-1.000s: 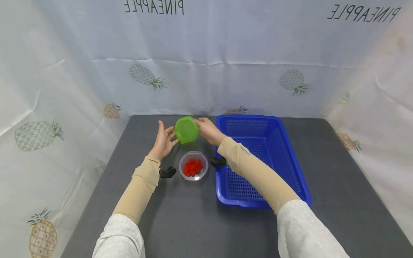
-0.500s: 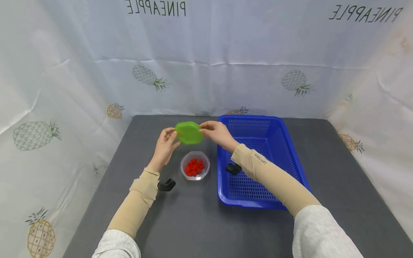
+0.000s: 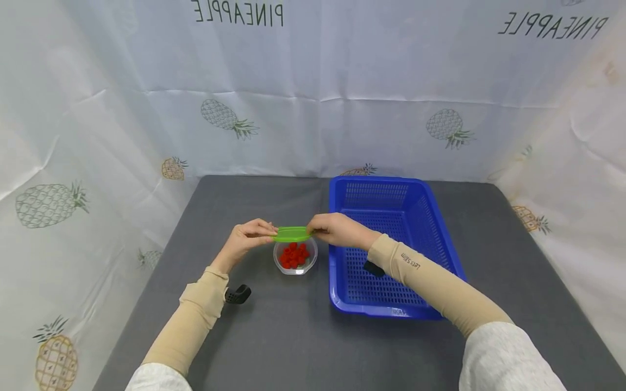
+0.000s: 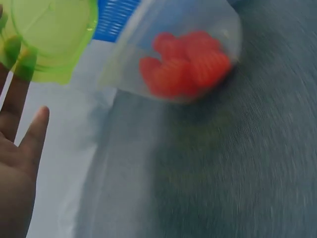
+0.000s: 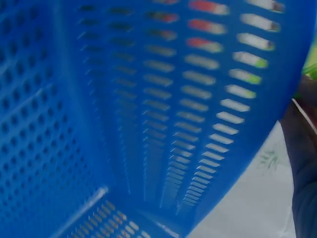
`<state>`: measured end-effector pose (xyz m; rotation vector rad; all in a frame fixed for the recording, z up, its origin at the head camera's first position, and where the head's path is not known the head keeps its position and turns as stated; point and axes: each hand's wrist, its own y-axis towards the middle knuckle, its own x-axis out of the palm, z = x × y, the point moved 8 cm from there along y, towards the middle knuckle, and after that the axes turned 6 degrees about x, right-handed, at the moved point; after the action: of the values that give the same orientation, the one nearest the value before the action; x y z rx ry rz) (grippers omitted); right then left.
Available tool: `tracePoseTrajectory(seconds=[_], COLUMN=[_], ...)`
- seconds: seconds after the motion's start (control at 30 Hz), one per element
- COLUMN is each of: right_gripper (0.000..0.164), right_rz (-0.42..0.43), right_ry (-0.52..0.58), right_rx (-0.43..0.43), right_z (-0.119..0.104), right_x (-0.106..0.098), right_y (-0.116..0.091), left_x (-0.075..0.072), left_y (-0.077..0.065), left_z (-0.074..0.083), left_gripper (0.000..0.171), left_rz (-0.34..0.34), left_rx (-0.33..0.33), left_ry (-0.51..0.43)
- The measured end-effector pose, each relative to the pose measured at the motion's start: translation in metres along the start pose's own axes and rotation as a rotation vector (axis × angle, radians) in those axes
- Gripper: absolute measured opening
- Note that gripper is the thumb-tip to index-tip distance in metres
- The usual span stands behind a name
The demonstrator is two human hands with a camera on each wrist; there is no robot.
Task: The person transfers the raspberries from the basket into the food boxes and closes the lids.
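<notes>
A translucent green lid [image 3: 292, 234] is held between both hands, just over the far rim of a clear plastic container [image 3: 295, 271]. Several small red pieces [image 3: 294, 256] lie inside that container. My left hand [image 3: 246, 239] pinches the lid's left edge, and in the left wrist view its fingers [image 4: 16, 99] lie against the green plastic. At the opposite edge, my right hand [image 3: 337, 229] pinches the lid with thumb and fingers. The right wrist view shows only part of that hand [image 5: 304, 163], beyond the basket wall.
A blue perforated basket [image 3: 335, 288] stands right of the container, with my right forearm passing over it. The grey table [image 3: 274, 342] reaches to a white pineapple-print curtain [image 3: 313, 136] at the back and both sides.
The lid has come down and toward me, from behind the container to over its far rim, and now lies nearly edge-on. My left fingers have closed on its edge.
</notes>
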<state>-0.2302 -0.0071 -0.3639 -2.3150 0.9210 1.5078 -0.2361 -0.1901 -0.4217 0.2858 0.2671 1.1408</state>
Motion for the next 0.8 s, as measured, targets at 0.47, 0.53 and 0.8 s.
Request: tracePoseTrajectory(seconds=[0.47,0.53,0.8], right_gripper=[0.020,0.021,0.022], right_rz=[-0.162,-0.180,-0.197], right_ry=[-0.295,-0.326,-0.373], right_rx=[-0.154,-0.152,-0.149], right_z=[-0.014,-0.015,-0.014], right_x=[0.031,0.034,0.042], right_y=[-0.009,-0.010,-0.008], left_x=[0.028,0.031,0.032], left_y=[-0.015,-0.016,-0.017], left_z=[0.013,0.014,0.016], left_gripper=[0.015,0.019,0.020], left_rz=[-0.331,-0.348,-0.331], left_rx=[0.223,0.249,0.335], left_ry=[0.655,0.692,0.773])
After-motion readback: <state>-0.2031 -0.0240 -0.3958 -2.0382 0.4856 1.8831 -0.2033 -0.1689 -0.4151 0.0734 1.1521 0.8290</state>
